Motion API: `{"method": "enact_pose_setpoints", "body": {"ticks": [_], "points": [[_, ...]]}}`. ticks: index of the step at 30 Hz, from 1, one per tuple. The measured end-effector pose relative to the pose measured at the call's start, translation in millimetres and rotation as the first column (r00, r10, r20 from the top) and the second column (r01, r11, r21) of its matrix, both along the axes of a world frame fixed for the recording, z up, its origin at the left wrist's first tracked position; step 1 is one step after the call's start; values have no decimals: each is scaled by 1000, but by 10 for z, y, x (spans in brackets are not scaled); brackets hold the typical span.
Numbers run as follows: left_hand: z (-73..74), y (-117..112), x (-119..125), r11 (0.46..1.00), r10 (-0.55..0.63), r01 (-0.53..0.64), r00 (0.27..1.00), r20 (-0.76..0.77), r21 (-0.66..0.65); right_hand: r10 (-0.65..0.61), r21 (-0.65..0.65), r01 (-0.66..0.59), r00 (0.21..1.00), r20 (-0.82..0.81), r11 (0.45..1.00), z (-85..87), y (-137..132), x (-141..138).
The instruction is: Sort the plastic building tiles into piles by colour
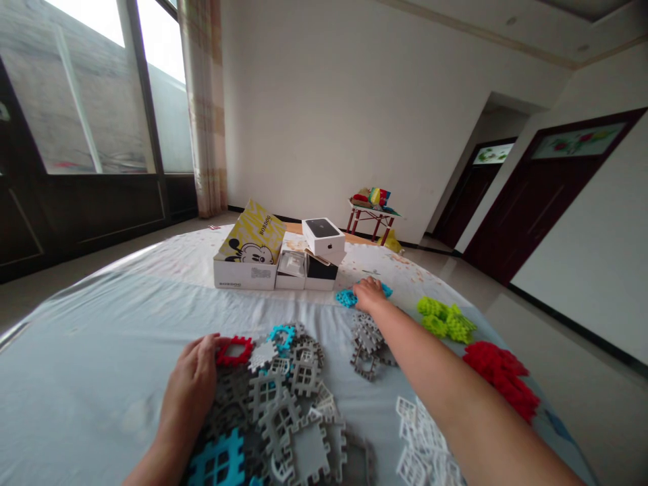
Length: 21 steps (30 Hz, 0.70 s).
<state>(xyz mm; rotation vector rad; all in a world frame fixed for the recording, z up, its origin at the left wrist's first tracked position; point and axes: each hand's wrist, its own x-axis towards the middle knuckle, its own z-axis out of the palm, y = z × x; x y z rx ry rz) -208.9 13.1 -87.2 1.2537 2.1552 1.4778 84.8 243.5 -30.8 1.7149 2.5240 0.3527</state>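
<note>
My right hand (368, 294) reaches far forward and rests on a small heap of blue interlocking tiles (345, 297); its fingers curl over them, and I cannot see whether they hold one. My left hand (195, 381) lies near me with fingers bent around a red frame-shaped tile (234, 351) at the edge of a mixed pile of grey tiles (286, 405). A large blue tile (219, 462) lies at the pile's near edge.
Sorted heaps lie on the cloth-covered table (101, 351): grey tiles (368, 344), lime green tiles (445, 318), red tiles (501, 374), white tiles (422, 442). A yellow cartoon box (249, 253) and phone boxes (322, 237) stand at the far edge. A small red-legged table (372, 216) stands beyond.
</note>
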Motion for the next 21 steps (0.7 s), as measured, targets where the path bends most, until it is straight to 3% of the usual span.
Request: {"method": "enact_pose_setpoints", "body": {"ticks": [9, 12, 17, 21], "points": [[6, -16, 21, 1000, 15, -15, 1000, -11, 5, -4, 77, 8, 999, -41, 997, 96, -129, 8], [18, -14, 35, 1000, 12, -12, 1000, -22, 19, 50, 99, -42, 995, -81, 994, 195, -341, 3], [8, -7, 32, 1000, 14, -13, 999, -43, 19, 286, 128, -260, 919, -272, 957, 295, -836, 0], [29, -12, 39, 999, 11, -10, 998, -56, 31, 240, 139, -204, 910, -339, 969, 288, -948, 125]]}}
